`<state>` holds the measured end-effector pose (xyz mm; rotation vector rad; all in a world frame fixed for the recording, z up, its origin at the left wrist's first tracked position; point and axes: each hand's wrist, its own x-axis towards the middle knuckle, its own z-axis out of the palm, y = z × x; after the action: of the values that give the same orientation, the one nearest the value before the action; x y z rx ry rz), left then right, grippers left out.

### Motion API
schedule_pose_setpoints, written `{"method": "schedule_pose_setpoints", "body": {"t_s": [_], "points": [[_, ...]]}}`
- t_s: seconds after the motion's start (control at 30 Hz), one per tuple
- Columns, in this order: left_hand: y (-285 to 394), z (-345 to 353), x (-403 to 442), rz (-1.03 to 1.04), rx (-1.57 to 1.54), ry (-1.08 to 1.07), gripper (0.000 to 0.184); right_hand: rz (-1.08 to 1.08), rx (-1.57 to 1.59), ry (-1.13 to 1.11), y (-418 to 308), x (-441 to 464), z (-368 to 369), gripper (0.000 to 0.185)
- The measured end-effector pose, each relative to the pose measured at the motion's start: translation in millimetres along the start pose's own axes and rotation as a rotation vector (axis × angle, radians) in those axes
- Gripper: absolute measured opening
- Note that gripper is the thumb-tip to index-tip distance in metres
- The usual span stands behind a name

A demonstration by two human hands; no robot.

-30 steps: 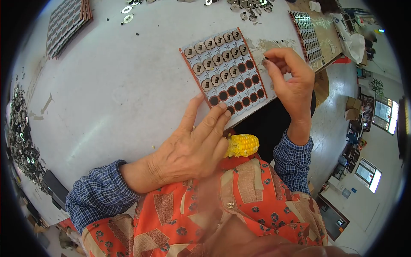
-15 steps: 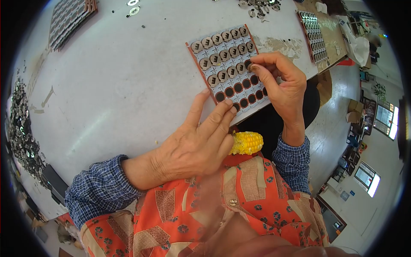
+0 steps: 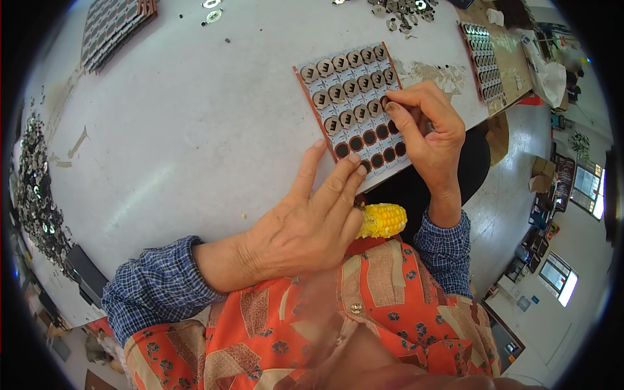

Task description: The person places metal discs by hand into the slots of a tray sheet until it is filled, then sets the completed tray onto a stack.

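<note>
Pale-blue panel (image 3: 365, 125), near corner under left hand (image 3: 302, 224); right edge under right hand (image 3: 434, 133)

windows (image 3: 589, 181) glare at right; edges bowed, black

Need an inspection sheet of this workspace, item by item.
Surface: pale table, scuffed patch beyond the right hand.
Job's things: panel with metal discs on its far rows, black circles on its near rows.
Clutter: corn cob beside the left hand, metal pieces heaped at far left.
Grippers: left hand spread, touching panel's near corner; right hand pinched at its right edge, contents unclear.
Cables: nothing seen.
Surroundings: floor, boxes, windows to the right.
</note>
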<state>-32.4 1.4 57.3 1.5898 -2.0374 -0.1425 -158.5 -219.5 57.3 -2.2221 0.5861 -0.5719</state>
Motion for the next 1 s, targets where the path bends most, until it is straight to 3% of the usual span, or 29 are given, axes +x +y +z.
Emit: {"method": "schedule_pose_setpoints", "body": {"t_s": [0.2, 0.3, 0.4, 0.6, 0.77, 0.87, 0.9, 1.0], "points": [[1.3, -1.7, 2.6, -0.004, 0.002, -0.004, 0.016, 0.034, -0.014, -0.11, -5.1, 2.2, -10.3, 0.017], [-3.6, -0.7, 2.8, 0.012, -0.006, 0.03, 0.016, 0.183, 0.129, -0.036, 6.7, 12.2, -15.6, 0.015], [-5.9, 1.4, 0.2, 0.027, -0.009, 0.069, 0.017, 0.02, -0.11, 0.198, 31.2, 45.7, -19.0, 0.014], [-9.0, 0.5, -1.1, 0.015, -0.065, 0.12, 0.019, -0.092, -0.272, 0.139, 32.7, 85.1, -1.8, 0.018], [-12.3, -1.0, -2.2, 0.058, -0.1, 0.107, 0.021, -0.321, -0.409, 0.244, 45.7, 83.0, 8.0, 0.005], [-11.8, 3.0, -2.1, 0.059, -0.094, 0.13, 0.021, -0.01, -0.13, 0.237, 29.6, 61.3, 3.7, 0.007], [-12.0, 2.6, -2.5, 0.059, -0.08, 0.114, 0.021, 0.183, 0.099, 0.208, 23.7, 52.9, -2.2, 0.011], [-12.0, 2.1, -2.0, 0.054, -0.06, 0.097, 0.021, 0.277, -0.014, 0.197, 22.1, 29.5, -15.9, 0.015]]}}
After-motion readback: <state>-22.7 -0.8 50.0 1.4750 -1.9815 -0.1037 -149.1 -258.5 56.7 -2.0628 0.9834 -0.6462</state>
